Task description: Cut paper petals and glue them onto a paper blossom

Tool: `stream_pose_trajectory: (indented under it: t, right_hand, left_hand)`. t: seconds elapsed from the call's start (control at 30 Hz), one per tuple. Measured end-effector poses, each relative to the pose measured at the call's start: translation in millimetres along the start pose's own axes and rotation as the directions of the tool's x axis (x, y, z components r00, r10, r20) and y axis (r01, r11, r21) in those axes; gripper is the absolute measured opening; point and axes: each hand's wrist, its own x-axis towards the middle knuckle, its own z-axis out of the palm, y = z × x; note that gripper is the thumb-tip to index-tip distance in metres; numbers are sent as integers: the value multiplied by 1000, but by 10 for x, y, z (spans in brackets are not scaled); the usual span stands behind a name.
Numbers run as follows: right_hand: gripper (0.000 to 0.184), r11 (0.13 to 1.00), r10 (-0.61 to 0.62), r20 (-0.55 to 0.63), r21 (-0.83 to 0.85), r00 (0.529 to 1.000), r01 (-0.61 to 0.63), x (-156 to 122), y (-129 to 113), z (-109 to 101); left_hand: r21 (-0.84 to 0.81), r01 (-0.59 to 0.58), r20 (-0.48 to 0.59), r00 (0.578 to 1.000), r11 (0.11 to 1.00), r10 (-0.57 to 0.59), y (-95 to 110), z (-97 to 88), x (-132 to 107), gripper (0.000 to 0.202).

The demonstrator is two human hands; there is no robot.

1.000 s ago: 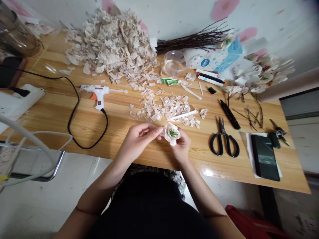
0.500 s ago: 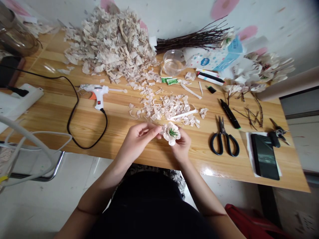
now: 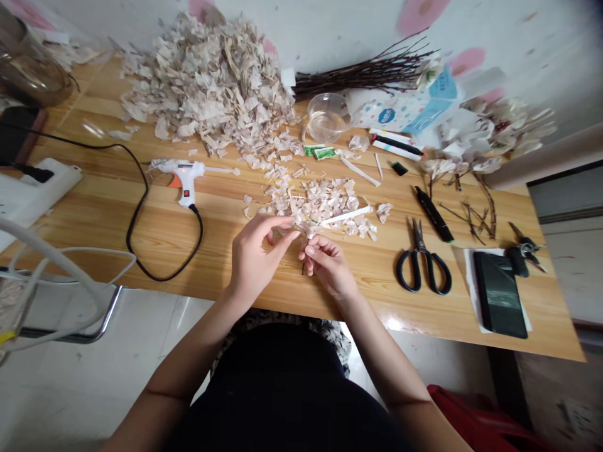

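Note:
My right hand [image 3: 328,260] is closed around the short dark stem of a pale paper-like flower [image 3: 309,230], just above the table's front part. The bloom is tipped away from me, so its green centre is mostly hidden. Close beside it on the left is my left hand [image 3: 258,251], thumb and forefinger apart, with the fingertips near the petals; whether they touch is unclear. Behind both hands lie scattered whitish petals [image 3: 325,198] with a white paper strip [image 3: 346,215] across them.
A glue gun [image 3: 181,176] with a black cord lies left. Scissors [image 3: 421,260], a black marker [image 3: 433,213] and a phone [image 3: 500,295] lie right. At the back are a big petal heap [image 3: 211,81], a clear bowl [image 3: 326,119] and bundled twigs [image 3: 358,74].
The flower has turned from facing me to tipping away. My right hand now shows its fingers gripping the stem, and my left thumb and forefinger have spread off the petals.

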Motion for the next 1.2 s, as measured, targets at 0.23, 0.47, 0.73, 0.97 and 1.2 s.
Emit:
stream_pose_trajectory:
  t: [0.23,0.47,0.73,0.97,1.2]
  right_hand:
    - [31,998,35,38,42,999,-36,1,-5,12]
    - [24,1000,-15,80,15,997,14,-7,24,-4]
    - [18,992,-112,48,-47,993,114,-19,8,5]
    - [18,983,-164,35,-78,986,166,-39,-15,41]
    - [15,970,-206,22,-123,978,208,-66,6,45]
  left_hand:
    - [92,-324,-12,945,941,327,-16,-35,112,12]
    - [118,-385,38,923,915,383,-68,-65,128,8]
    - [212,-493,46,868,844,495,-48,-128,100,8]
    - [256,-576,24,807,777,590,-69,-157,68,12]
    - [286,-618,28,769,732,639,-77,-184,40,15]
